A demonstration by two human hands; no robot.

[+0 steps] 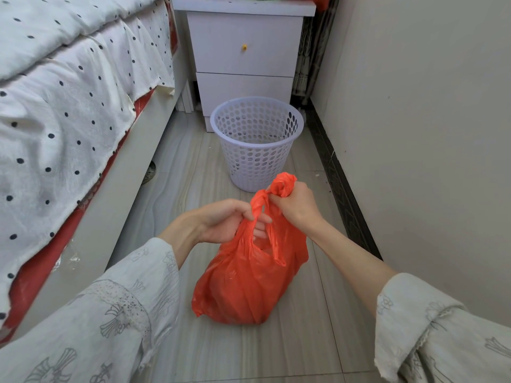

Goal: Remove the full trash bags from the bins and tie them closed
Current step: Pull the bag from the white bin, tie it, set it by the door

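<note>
A full orange-red trash bag (249,283) stands on the tiled floor in front of me, out of the bin. Its two handle strips are crossed into a twist at the top. My left hand (229,221) pinches the left strip just below the twist. My right hand (293,201) grips the bunched end of the other strip, which pokes out above my fist. Behind the bag stands a white perforated plastic bin (257,142), upright with no bag in it.
A bed with a dotted white cover (63,111) runs along the left. A white bedside cabinet (243,51) stands behind the bin. A wall (414,134) with a dark skirting strip closes the right side. The floor aisle between them is narrow.
</note>
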